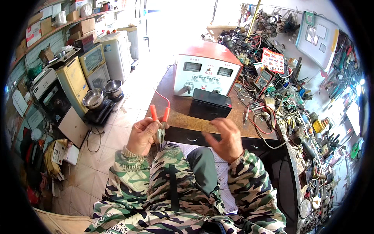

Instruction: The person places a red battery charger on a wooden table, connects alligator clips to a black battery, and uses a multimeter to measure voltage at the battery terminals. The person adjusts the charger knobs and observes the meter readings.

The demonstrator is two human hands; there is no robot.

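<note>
My left hand (143, 135) is closed around a crocodile clip (159, 132) with red-orange handle sleeves, held just off the table's front left corner. A red cable (164, 97) runs from one sleeve back over the table edge. My right hand (226, 137) hovers over the front edge of the wooden table (179, 121), fingers apart and holding nothing. Beyond it lies a black box-shaped battery (210, 104). Behind the battery stands a battery charger (206, 72) with a white front, two dial meters and a red top.
On the right, tangled wires (249, 89) and a multimeter (264, 79) crowd the bench beside the charger. Tools and parts pile up along the right wall. At left stand old appliances (70, 80) and metal pots (93, 98) on the tiled floor. A drawer front (191, 138) faces me.
</note>
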